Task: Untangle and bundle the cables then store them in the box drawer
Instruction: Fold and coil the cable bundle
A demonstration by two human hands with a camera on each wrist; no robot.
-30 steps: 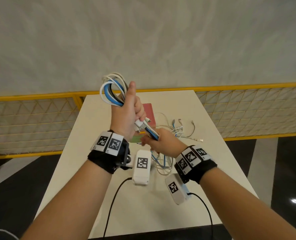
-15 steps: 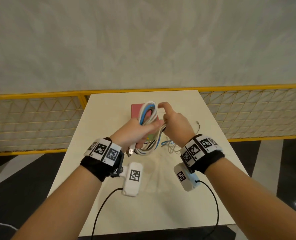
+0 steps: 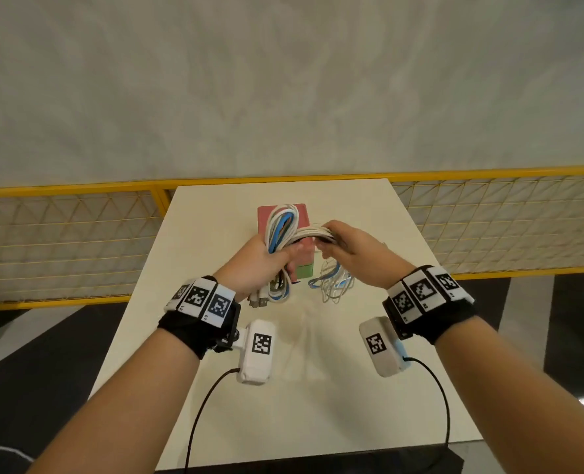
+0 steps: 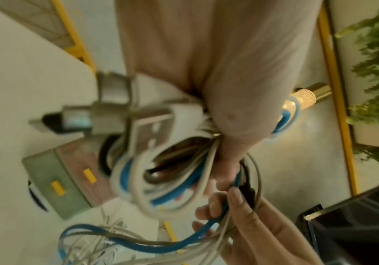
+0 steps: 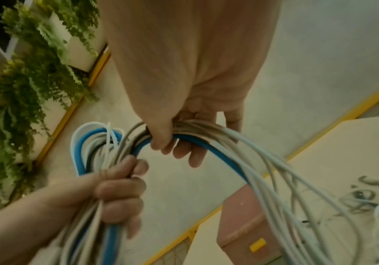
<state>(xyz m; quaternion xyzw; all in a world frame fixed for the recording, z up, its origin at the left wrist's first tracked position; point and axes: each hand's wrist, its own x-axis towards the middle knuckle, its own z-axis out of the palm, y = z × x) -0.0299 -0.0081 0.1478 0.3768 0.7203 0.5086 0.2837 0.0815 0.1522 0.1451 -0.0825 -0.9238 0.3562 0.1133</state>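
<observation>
You are clamping the looped bundle of white, grey and blue cables (image 3: 281, 230) in your left hand (image 3: 260, 265), fingers curled tight, above the pink and green box with yellow drawer tabs (image 3: 302, 265) on the cream bench (image 3: 318, 388). Your right hand (image 3: 352, 249) is pinching the trailing strands beside the box; be winding them snugly, keeping tension even, so loops aren't slipping.

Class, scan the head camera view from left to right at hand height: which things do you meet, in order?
left hand → looped cable bundle → right hand → yellow mesh railing
</observation>
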